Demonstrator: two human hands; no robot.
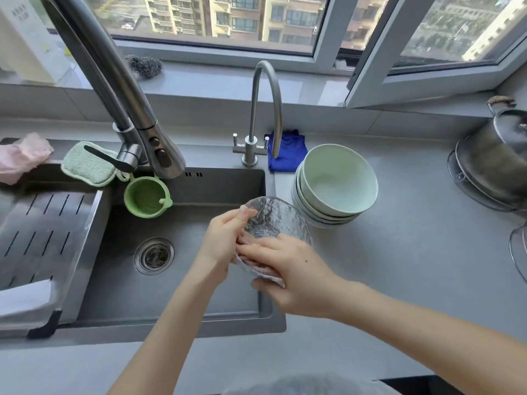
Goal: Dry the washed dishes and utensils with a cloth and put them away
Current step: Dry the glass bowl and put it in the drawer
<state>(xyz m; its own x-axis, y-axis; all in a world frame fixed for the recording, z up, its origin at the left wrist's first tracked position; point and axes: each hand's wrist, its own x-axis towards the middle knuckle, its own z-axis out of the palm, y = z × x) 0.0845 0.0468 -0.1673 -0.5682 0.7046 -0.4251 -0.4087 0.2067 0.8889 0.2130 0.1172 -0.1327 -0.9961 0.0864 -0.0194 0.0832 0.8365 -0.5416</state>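
Beside the matt dark metal sink (pixel 199 192), a clear rippled glass bowl (pixel 268 218), glossy pale-green ceramic bowls (pixel 339 181), brushed steel tap (pixel 265 109), smooth grey bench (pixel 399 252).

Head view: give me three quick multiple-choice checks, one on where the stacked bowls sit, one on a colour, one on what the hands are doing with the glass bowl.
1. Where does the stack of pale green bowls sit?
A. inside the sink
B. on the counter right of the sink
C. on the window sill

2. What colour is the folded cloth behind the small tap?
A. blue
B. red
C. yellow

3. What is the state of the glass bowl?
A. lying in the sink untouched
B. stacked on the green bowls
C. held in both hands over the sink's edge

Answers:
1 B, the stack rests on the grey counter just past the sink's right rim.
2 A, it is deep blue.
3 C, the left hand grips its rim and the right hand presses a pinkish cloth against it.
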